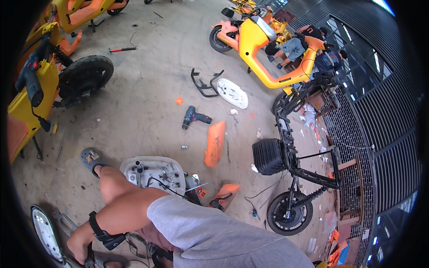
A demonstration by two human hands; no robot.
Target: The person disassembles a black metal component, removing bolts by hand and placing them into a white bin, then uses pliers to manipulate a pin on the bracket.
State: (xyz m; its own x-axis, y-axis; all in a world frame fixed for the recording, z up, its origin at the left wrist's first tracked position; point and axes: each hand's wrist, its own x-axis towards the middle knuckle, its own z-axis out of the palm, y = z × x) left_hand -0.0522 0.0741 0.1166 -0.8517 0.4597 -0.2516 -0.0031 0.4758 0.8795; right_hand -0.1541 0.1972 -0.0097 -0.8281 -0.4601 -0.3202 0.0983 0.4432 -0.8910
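My right hand (pixel 79 249) is low at the left edge, at the end of a bare forearm with a black strap and device (pixel 107 236) at the wrist. Its fingers curl down around something dark, mostly hidden, that I cannot make out. Beside it lie an oval white seat base (pixel 46 234) with a dark rim and a grey metal bracket (pixel 66 222). Past my forearm a larger white seat base (pixel 154 172) rests underside up, with a socket (pixel 139 167) and loose hardware in it. My left hand does not show.
A cordless drill (pixel 192 117), an orange panel (pixel 215 144), a black rack (pixel 204 82) and a white seat base (pixel 233 93) lie on the floor. A stripped scooter frame (pixel 286 156) stands right. Yellow scooters (pixel 31 102) stand left; two people sit behind another scooter (pixel 250 44).
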